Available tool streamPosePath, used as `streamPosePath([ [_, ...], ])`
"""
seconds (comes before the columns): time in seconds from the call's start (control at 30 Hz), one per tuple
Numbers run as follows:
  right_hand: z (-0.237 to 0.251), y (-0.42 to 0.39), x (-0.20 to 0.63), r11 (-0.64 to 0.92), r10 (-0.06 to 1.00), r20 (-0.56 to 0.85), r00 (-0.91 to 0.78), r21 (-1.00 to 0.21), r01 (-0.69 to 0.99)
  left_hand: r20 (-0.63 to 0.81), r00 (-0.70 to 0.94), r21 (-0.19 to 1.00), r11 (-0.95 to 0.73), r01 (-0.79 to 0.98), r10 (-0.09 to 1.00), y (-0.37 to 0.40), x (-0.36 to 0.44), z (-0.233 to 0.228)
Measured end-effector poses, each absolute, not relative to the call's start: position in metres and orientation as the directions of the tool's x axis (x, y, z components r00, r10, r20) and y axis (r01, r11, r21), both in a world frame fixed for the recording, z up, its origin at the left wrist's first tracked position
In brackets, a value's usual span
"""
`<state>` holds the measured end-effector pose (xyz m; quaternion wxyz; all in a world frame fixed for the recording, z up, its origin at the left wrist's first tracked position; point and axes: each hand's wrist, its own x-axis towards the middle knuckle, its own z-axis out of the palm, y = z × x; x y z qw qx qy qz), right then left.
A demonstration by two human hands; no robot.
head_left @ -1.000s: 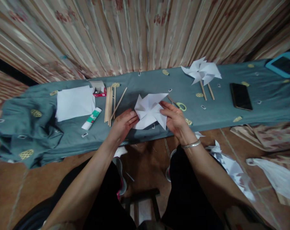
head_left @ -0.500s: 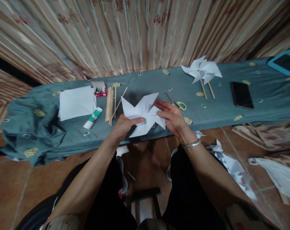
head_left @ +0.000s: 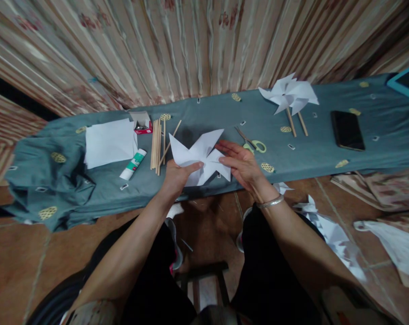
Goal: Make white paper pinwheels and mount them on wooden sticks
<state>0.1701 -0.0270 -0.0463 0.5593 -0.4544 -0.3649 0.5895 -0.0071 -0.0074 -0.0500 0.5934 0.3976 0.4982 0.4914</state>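
A white paper pinwheel [head_left: 200,153] with folded blades is held in front of me, over the near part of the cloth-covered table. My left hand [head_left: 177,177] grips its left side, the thumb lying on top near the middle and the other fingers hidden beneath. On the right, my right hand [head_left: 242,166] pinches a blade between thumb and fingers. Wooden sticks [head_left: 156,143] lie just left of the pinwheel, one of them slanted. Green-handled scissors [head_left: 253,143] rest beyond my right hand.
On the left are a stack of white paper [head_left: 108,143], a glue stick [head_left: 133,164] and a small red box [head_left: 142,125] with metal bits. Finished pinwheels on sticks [head_left: 290,95] and a phone [head_left: 348,130] lie right. Paper pieces [head_left: 329,232] are on the floor.
The pinwheel has tipped slightly in my hands, its near blade now partly hidden by my left hand. Both hands keep their hold. The whole view has shifted a little.
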Motion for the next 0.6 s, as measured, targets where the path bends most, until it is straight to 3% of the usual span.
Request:
streamPosePath([
  [0.27, -0.0535, -0.0263, 0.1705, -0.081, 0.997, -0.081, -0.010, -0.957, -0.278, -0.157, -0.077, 0.977, 0.143, -0.160, 0.985, -0.0044, -0.0085, -0.0552],
  [0.6, -0.0493, -0.0256, 0.1796, -0.108, 0.983, -0.144, 0.117, -0.957, -0.270, -0.145, -0.170, 0.974, 0.111, -0.197, 0.975, 0.0014, -0.0154, -0.0480],
])
